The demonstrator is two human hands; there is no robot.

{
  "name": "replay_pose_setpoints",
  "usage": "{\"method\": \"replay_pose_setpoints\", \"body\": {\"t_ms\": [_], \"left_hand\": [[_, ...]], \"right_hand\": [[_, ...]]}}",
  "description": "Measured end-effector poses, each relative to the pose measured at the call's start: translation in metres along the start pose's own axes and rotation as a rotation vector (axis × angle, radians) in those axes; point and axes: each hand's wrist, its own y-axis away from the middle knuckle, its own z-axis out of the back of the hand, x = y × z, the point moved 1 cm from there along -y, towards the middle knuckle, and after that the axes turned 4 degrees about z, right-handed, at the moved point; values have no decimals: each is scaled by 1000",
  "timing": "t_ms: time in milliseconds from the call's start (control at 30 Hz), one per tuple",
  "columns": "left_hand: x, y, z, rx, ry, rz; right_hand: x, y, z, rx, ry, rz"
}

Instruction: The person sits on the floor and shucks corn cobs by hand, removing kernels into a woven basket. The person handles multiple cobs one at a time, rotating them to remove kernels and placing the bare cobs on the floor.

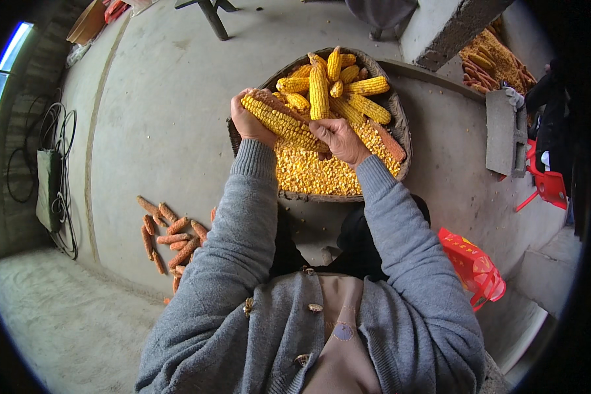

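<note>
My left hand (249, 121) is wrapped round the left end of a large ear of corn (281, 125), held slanting over a woven basket (406, 121). Reddish bare cob shows along the ear's upper side, while yellow kernels cover the side facing me. My right hand (343, 140) is closed at the ear's lower right end, its thumb and fingers pressed against the kernels. Loose kernels (315, 176) fill the near part of the basket. Whole yellow ears (366, 87) are heaped in its far part, and a stripped cob (389, 141) lies at the right.
Stripped cobs (180, 238) lie piled on the concrete floor to my left. A red bag (469, 266) is on my right, with a grey hollow block (503, 134) and red stool (546, 184) beyond. More corn (496, 62) lies far right; black cables (62, 177) hang by the left wall.
</note>
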Motion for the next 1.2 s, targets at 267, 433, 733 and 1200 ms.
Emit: {"method": "replay_pose_setpoints", "body": {"t_ms": [267, 433, 733, 1200], "left_hand": [[3, 8, -7, 23, -31, 42], [9, 6, -7, -20, -56, 71], [12, 14, -12, 18, -126, 75], [26, 1, -1, -116, -204, 38]], "right_hand": [[7, 1, -6, -2, -45, -38], [-8, 1, -4, -69, 39, -43], [11, 3, -15, -75, 10, 100], [5, 1, -17, -174, 38, 92]]}}
